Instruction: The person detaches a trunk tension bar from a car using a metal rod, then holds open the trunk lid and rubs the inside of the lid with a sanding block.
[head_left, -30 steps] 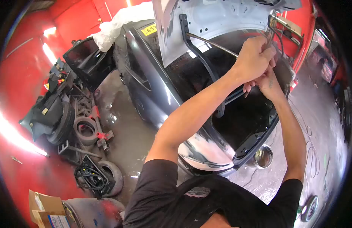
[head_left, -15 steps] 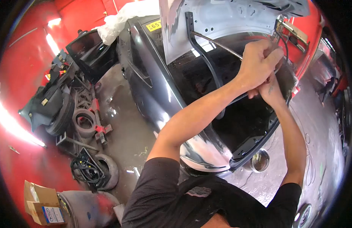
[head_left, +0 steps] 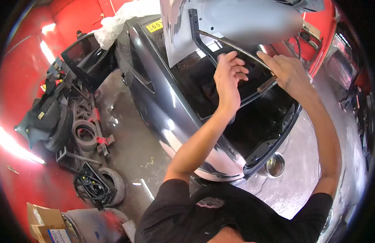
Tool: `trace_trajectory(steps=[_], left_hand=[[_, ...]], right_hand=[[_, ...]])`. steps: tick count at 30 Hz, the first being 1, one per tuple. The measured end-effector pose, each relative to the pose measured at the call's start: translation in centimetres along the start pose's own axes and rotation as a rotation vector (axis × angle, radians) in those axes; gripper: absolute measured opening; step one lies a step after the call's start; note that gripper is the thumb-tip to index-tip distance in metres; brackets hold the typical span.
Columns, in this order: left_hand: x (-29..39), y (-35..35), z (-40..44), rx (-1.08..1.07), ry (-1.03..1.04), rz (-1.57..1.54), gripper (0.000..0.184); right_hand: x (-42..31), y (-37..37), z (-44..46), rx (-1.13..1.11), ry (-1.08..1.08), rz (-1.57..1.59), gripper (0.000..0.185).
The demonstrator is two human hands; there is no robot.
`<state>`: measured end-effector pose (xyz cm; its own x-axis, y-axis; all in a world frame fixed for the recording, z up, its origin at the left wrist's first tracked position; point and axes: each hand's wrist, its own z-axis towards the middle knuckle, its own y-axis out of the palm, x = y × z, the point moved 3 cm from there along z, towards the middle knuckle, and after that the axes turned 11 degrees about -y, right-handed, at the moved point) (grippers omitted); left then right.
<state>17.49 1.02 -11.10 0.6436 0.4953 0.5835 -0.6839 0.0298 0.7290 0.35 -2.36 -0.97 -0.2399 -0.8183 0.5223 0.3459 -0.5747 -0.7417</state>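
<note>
My right hand (head_left: 292, 75) is closed around the lower end of a long metal rod (head_left: 236, 47), its thumb stretched along it. The rod slants up to a black trunk hinge arm (head_left: 194, 24) under the raised pale trunk lid (head_left: 181, 40). Just below the right hand, a short brownish bar end (head_left: 266, 85) juts out; whether it joins the rod is unclear. My left hand (head_left: 230, 81) is open and holds nothing, fingers spread, in front of the hinge arm. Both hands are over the open trunk (head_left: 260, 125) of a dark car (head_left: 155, 93).
A metal can (head_left: 275, 166) stands on the floor by the bumper. Tires (head_left: 85, 135), metal stands and loose parts line the red wall (head_left: 17, 89) at left. A cardboard box (head_left: 45, 216) sits at lower left, beside a drum (head_left: 96, 224). A detached door (head_left: 88, 60) stands beyond.
My left hand has moved left, away from the right hand, and opened. The right hand has shifted slightly, uncovering the rod's lower end and the brownish bar end.
</note>
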Motion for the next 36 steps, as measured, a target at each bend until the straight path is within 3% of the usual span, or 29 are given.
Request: trace_trajectory(steps=[3, 4, 7, 8, 11, 12, 15, 19, 22, 25, 26, 29, 30, 34, 35, 36], left_hand=[[0.1, 1.6, 1.9, -0.089, -0.270, 0.058, 0.041], [0.4, 2.2, 2.9, -0.155, -0.231, 0.004, 0.030], [-0.6, 1.6, 4.6, -0.141, -0.296, -0.035, 0.027], [-0.7, 1.7, 4.5, -0.116, -0.290, -0.047, 0.024], [-0.4, 1.3, 4.3, -0.122, -0.315, -0.038, 0.022], [-0.3, 1.3, 4.3, -0.120, -0.332, -0.030, 0.022], [-0.6, 1.2, 4.2, -0.132, -0.315, -0.083, 0.024], [0.1, 1.1, 4.3, -0.183, -0.361, -0.085, 0.027], [0.8, 1.2, 3.5, -0.194, -0.395, -0.066, 0.026], [1.8, 1.2, 3.0, -0.217, -0.383, -0.040, 0.026], [2.1, 1.4, 3.0, -0.212, -0.377, -0.028, 0.026], [2.6, 1.2, 3.2, -0.191, -0.364, -0.009, 0.025], [2.5, 1.1, 3.5, -0.191, -0.366, -0.004, 0.026], [2.2, 0.8, 3.6, -0.174, -0.356, -0.002, 0.027], [2.1, 0.6, 3.6, -0.165, -0.355, -0.002, 0.027], [1.9, 0.1, 3.9, -0.214, -0.343, 0.007, 0.027]], right_hand=[[-1.3, -0.2, 0.4, -0.013, 0.093, -0.039, 0.060], [-2.2, -0.4, 0.2, -0.021, 0.122, -0.060, 0.060], [-5.7, -2.4, -1.3, 0.336, 0.303, -0.089, 0.059], [-6.4, -2.1, -2.6, 0.439, 0.356, -0.177, 0.047], [-7.0, 3.2, -8.3, 0.743, 0.904, 1.005, 0.039], [-7.4, 3.4, -6.8, 0.794, 1.023, 1.425, 0.043], [-7.3, 2.7, -2.9, 0.808, 0.935, 1.797, 0.045], [-6.4, 1.9, -1.8, 0.842, 0.914, 1.778, 0.034], [-5.6, 1.8, -1.1, 0.726, 0.838, 1.395, 0.025], [-6.0, -0.3, 0.5, 0.415, 0.190, 0.147, 0.023], [-6.1, -1.0, 0.9, 0.326, 0.159, -0.021, 0.022], [-5.3, -0.7, 1.5, 0.329, 0.090, -0.135, 0.026], [-5.5, -0.9, 1.7, 0.352, 0.066, -0.186, 0.036], [-7.1, -1.9, -0.9, 0.586, 0.469, -0.110, 0.053], [-7.1, -0.9, -2.6, 0.795, 0.589, 0.023, 0.047], [-6.4, 0.8, -4.8, 0.880, 0.713, 0.392, 0.043]])
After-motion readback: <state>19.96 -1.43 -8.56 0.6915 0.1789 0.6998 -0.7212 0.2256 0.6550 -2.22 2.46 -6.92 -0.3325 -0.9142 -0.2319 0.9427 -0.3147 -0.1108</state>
